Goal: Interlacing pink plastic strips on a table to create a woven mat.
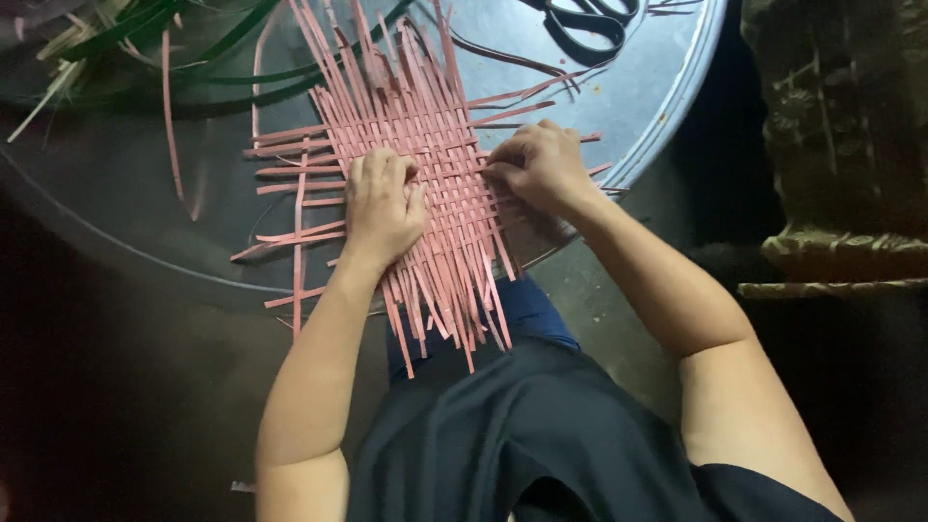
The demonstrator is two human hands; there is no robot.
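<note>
A flat mat of woven pink strips lies on a round metal tray, its loose ends fanning out on every side and over the tray's near rim. My left hand presses palm-down on the woven middle, fingers curled against the strips. My right hand sits at the mat's right edge, fingertips pinching a horizontal pink strip where it enters the weave. The two hands are a short gap apart.
Green leaf strips are piled at the tray's far left. Black scissors lie at the tray's far edge. A single pink strip lies apart on the left. A dark ornate object stands to the right.
</note>
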